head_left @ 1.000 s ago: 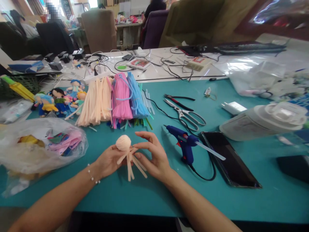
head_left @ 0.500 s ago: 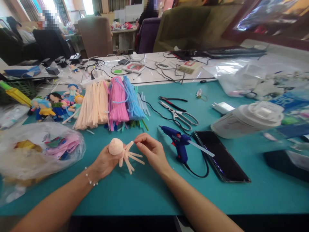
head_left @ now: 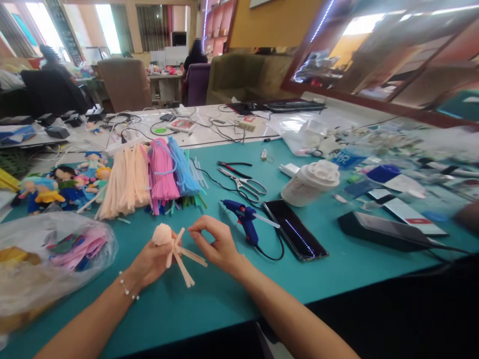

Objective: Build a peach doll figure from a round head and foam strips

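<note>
My left hand grips a peach pipe-cleaner figure, whose round coiled ball sits above the fingers. Several loose pipe-cleaner ends fan out from it to the right. Just right of these ends is my right hand, thumb and index fingertips drawn together; whatever may lie between them is too small to make out. Behind both hands lie bundles of peach, pink and blue pipe cleaners. A blue hot-glue gun with a glue stick in its back rests right of my right hand.
Scissors and red-handled pliers lie beyond the glue gun. A phone and a lidded white cup are to the right. Small finished dolls and a plastic bag of scraps occupy the left. People sit in the background.
The view has swung right and tilted up, so the table contents appear further left and lower. My left hand keeps hold of the figure; my right hand's fingertips are slightly farther from its ends.
</note>
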Action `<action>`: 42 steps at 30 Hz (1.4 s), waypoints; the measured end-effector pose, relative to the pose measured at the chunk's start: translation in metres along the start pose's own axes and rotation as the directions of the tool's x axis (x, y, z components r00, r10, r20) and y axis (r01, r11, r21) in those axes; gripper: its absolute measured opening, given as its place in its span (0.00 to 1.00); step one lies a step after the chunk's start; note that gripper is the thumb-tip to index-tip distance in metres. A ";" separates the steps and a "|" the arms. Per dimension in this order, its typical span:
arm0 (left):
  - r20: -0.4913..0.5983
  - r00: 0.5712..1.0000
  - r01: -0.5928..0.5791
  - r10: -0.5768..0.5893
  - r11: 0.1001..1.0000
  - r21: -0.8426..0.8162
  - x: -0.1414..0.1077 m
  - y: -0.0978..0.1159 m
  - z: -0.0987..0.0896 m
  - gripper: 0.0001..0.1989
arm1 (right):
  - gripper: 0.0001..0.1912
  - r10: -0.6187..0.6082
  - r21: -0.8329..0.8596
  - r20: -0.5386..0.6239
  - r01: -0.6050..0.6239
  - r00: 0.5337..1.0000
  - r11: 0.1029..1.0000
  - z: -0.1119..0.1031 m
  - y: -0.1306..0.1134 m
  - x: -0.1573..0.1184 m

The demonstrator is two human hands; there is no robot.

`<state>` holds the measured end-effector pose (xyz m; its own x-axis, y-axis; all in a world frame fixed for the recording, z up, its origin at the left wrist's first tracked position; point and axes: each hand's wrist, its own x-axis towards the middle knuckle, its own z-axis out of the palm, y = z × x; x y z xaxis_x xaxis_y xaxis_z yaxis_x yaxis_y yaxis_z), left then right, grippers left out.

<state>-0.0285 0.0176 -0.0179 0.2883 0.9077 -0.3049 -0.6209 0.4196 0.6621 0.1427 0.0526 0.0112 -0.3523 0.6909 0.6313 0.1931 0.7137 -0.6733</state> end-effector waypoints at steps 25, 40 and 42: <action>-0.010 0.999 0.030 -0.031 0.998 -0.058 0.011 -0.006 -0.005 0.16 | 0.13 0.737 -0.926 -0.015 -0.288 0.676 0.245 -0.133 0.119 0.069; -0.026 0.999 -0.037 0.037 0.999 0.001 0.011 0.000 0.002 0.23 | 0.11 0.745 -0.806 -0.174 -0.528 0.644 0.268 -0.159 0.058 0.101; -0.046 0.998 -0.045 0.045 0.999 0.009 0.010 0.001 0.003 0.20 | 0.12 0.743 -0.753 -0.195 -0.583 0.641 0.306 -0.162 0.039 0.102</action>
<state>-0.0235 0.0273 -0.0183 0.2262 0.9249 -0.3055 -0.6265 0.3783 0.6814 0.2623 0.1699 0.1113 0.0960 0.9952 -0.0208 0.9537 -0.0980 -0.2843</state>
